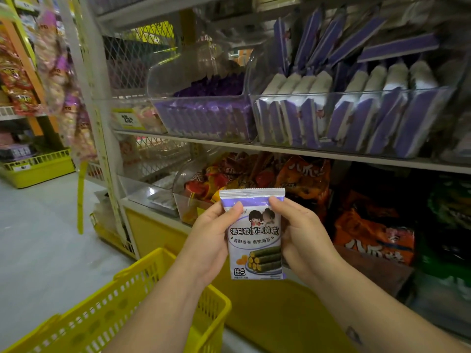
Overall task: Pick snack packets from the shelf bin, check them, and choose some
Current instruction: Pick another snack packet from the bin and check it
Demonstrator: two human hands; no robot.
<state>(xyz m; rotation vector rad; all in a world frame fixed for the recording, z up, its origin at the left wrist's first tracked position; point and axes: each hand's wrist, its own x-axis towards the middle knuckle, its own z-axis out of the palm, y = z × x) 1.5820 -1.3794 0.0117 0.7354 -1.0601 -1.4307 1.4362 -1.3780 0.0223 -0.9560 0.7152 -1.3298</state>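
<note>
I hold one purple and white snack packet [254, 235] upright in front of the lower shelf, its printed front facing me. My left hand [209, 240] grips its left edge with the thumb on the front. My right hand [303, 238] grips its right edge the same way. Above, a clear shelf bin [356, 118] holds several packets of the same purple and white kind, standing on edge. A second clear bin [204, 118] to its left holds smaller purple packets.
A yellow shopping basket [158, 296] hangs below my left forearm. The lower shelf holds orange and red snack bags [372, 235] and a clear bin [193, 197]. A yellow plinth [153, 233] runs beneath. Grey floor and another shelf with yellow baskets [38, 169] lie left.
</note>
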